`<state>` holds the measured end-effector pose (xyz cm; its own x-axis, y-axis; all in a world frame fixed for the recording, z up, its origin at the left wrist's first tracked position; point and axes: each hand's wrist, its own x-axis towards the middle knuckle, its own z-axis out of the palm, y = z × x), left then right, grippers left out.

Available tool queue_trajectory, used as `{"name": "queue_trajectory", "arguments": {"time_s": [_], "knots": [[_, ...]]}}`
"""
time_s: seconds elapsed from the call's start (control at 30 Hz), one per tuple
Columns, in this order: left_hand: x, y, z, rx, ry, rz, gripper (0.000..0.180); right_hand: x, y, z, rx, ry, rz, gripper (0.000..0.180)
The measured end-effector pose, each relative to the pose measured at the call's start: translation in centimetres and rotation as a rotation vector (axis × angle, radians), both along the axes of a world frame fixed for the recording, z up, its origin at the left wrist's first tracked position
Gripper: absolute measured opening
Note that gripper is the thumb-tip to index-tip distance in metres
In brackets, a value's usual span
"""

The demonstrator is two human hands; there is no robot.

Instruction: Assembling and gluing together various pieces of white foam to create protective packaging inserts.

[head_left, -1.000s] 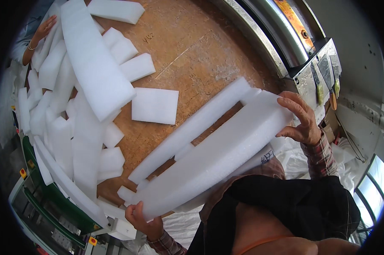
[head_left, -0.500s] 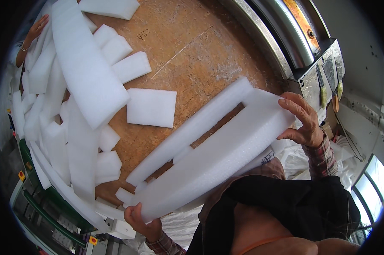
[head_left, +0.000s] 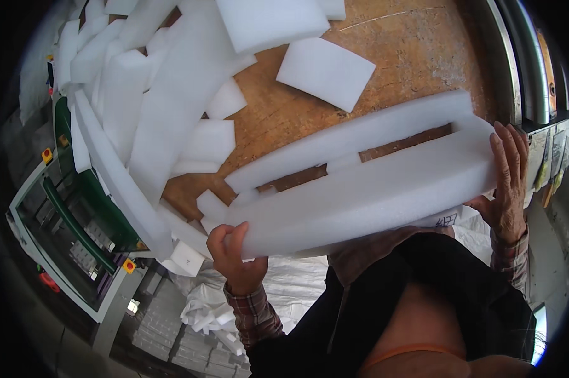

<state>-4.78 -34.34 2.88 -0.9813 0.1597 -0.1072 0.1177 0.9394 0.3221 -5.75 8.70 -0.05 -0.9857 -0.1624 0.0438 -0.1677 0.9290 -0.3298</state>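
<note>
White foam frame (head_left: pixel 366 183) — leveller in view; left hand (head_left: pixel 237 259), right hand (head_left: pixel 509 189) at ends

The view looks from the head, through the left of two wide fisheye cameras worn side by side; it faces steeply down over the wearer's own front, upright and unmirrored, so the jacket (head_left: pixel 373 309) fills the lower middle and plaid sleeves (head_left: pixel 254 312) come in below the hands; the left hand (head_left: pixel 237 258) and right hand (head_left: pixel 510 179) show close up, with the block (head_left: pixel 373 192) spanning the middle between them; the table (head_left: pixel 417 57) recedes toward the upper edge; a metal cylinder (head_left: pixel 536 88) curves along the right, a green panel (head_left: pixel 119 230) along the left; black corners ring the rounded field.
</note>
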Motion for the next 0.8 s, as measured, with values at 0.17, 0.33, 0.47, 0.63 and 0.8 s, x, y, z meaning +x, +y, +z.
{"name": "queue_trajectory", "arguments": {"time_s": [0.17, 0.33, 0.47, 0.63, 0.8], "knots": [[0.5, -0.3, 0.4, -0.027, 0.013, 0.023, 0.049, 0.3, -0.7, -0.8, 0.148, -0.034, 0.071, 0.077], [0.7, -1.0, -0.5, 0.000, 0.020, 0.011, 0.049, 0.4, -1.0, -1.1, 0.170, -0.028, 0.056, 0.079], [0.6, -1.6, -1.6, 0.020, 0.021, -0.026, 0.052, 0.4, -1.2, -1.2, 0.219, -0.032, 0.047, 0.082], [0.3, -1.5, -2.1, 0.043, 0.014, 0.015, 0.048, 0.2, -1.7, -1.0, 0.282, -0.066, 0.046, 0.090], [0.6, -2.0, -2.2, 0.017, -0.001, 0.016, 0.048, -0.3, -4.4, -0.4, 0.209, -0.091, 0.065, 0.098]]}}
